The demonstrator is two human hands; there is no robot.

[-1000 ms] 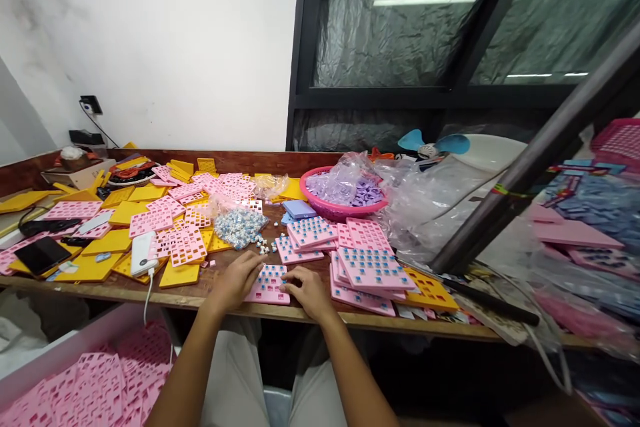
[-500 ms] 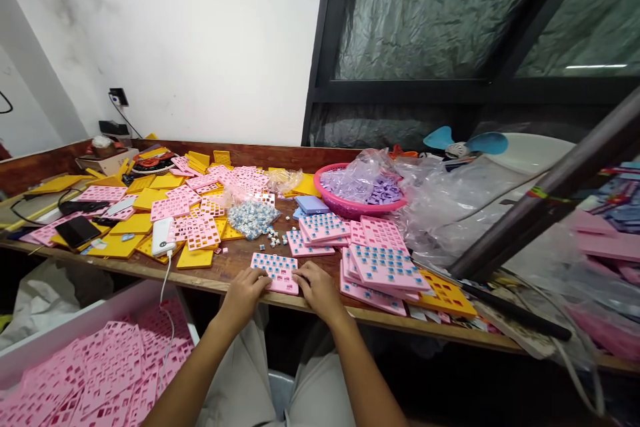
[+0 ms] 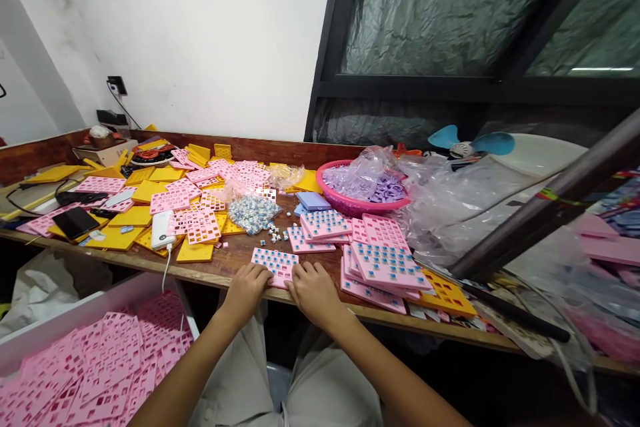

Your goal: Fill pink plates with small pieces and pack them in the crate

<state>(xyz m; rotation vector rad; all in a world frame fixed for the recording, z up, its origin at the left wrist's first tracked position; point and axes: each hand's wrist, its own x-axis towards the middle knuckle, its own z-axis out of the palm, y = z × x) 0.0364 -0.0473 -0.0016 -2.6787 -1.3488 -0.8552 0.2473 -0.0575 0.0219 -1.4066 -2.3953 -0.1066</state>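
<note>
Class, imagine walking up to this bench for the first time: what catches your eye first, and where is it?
Both hands, left and right, rest on a pink plate at the bench's near edge. Behind it lies a litter of pink and yellow plates, and to the right a pink basket of purple pieces.

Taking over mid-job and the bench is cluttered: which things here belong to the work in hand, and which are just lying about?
In hand:
left hand and right hand, both on the pink plate
bag of switches
loose switches
filled pink plates

Lying about:
phone
power bank
blue fan
pink basket of purple pieces
yellow plates
</note>
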